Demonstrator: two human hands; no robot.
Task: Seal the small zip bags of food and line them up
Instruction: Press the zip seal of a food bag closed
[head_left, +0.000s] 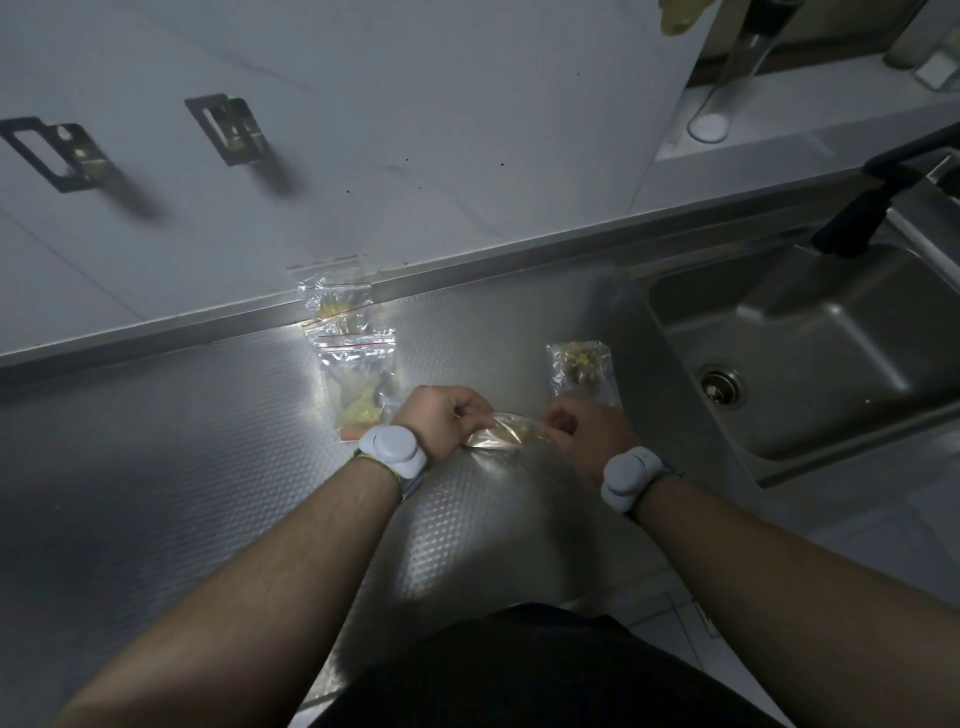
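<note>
The left hand (441, 415) and the right hand (582, 434) are each pinching an end of a small zip bag (501, 431) with curled fingers, holding it just above the steel desk (208, 467). Two more bags (350, 353) are lying overlapped by the wall, another bag (581, 370) beside the sink (810, 332).

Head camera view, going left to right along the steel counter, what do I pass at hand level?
Stacked zip bags → left hand → held bag → right hand → sink. The bag behind the right hand overlaps, so it is omitted.
</note>
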